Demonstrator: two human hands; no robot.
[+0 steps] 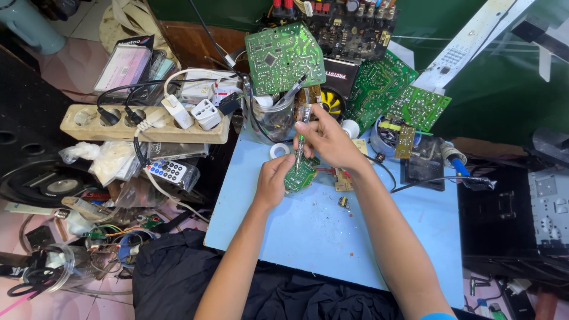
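Note:
My left hand (273,179) holds a small green circuit board (300,175) tilted above the light blue work surface (308,231). My right hand (329,140) grips a screwdriver with a clear handle (303,127), held nearly upright, its tip resting on the small board. Both forearms reach in from the bottom of the view.
A larger green circuit board (283,56) leans on a clear jar (272,118) behind my hands. More boards (394,89) lie at the back right. A beige power strip (142,123) with plugs, a small remote (169,172) and tangled cables crowd the left. A blue-handled soldering iron (457,163) lies at right.

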